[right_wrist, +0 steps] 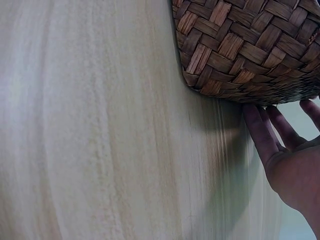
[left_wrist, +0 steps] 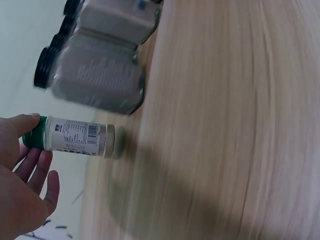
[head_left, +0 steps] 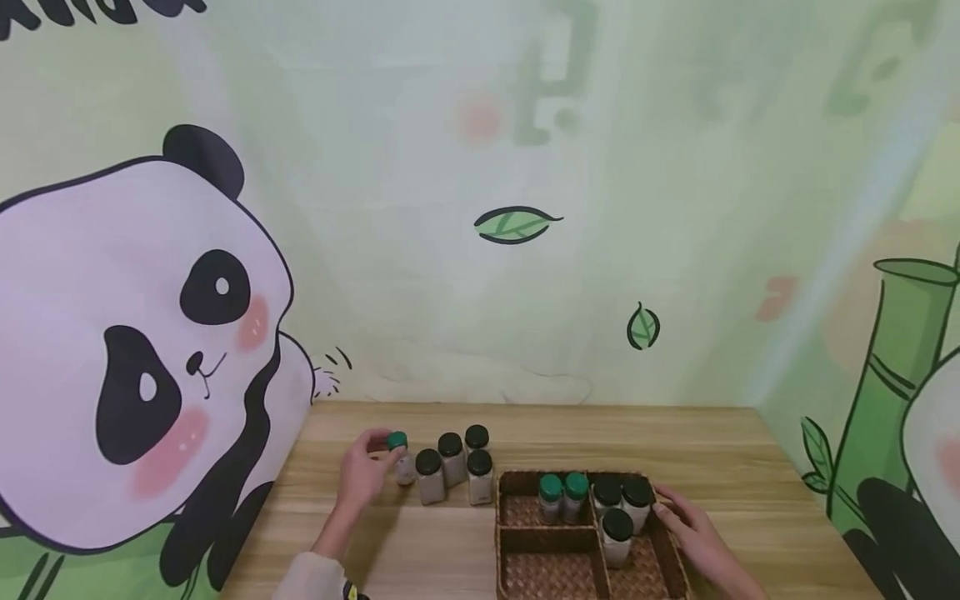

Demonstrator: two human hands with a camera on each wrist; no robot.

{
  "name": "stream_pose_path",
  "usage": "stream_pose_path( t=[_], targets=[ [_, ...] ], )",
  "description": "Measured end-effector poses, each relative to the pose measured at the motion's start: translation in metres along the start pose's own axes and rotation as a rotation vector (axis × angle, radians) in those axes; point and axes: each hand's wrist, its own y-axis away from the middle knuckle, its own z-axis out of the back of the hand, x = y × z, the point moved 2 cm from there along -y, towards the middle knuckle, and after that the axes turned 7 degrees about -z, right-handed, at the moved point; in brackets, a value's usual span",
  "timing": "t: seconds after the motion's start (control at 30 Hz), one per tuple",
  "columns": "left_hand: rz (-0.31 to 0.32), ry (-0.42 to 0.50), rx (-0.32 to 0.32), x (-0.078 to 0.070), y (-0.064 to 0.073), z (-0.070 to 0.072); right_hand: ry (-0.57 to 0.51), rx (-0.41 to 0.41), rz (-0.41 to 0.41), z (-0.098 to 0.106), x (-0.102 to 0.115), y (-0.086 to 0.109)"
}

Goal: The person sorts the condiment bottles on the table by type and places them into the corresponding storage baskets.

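By its green cap, my left hand [head_left: 365, 473] pinches a small clear spice jar [head_left: 405, 469] at the left of the table. The left wrist view shows the jar's printed label and pale contents, with the thumb and fingers of the left hand [left_wrist: 22, 185] at the cap. My right hand [head_left: 697, 533] rests its fingers against the right side of a woven divided basket [head_left: 550, 528]. In the right wrist view the fingers lie fairly straight along the basket's wall [right_wrist: 240, 55]. Two green-capped jars [head_left: 551, 497] stand in its back left compartment; three black-capped jars [head_left: 617, 537] stand on the right.
Several square black-capped jars [head_left: 430, 477] stand grouped between the left hand and the basket. The wooden table [head_left: 622, 433] meets a wall with panda artwork [head_left: 225, 350] at its back edge.
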Motion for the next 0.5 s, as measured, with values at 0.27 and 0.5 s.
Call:
stream_pose_path(
  t=[0.27, 0.5],
  targets=[
    [-0.062, -0.052, 0.063, -0.014, 0.001, 0.039, 0.015, 0.004, 0.021, -0.002, -0.001, 0.0],
    [-0.174, -0.095, 0.151, -0.06, 0.004, 0.061, 0.013, 0.009, 0.005, -0.002, 0.0, 0.002]
  ],
)
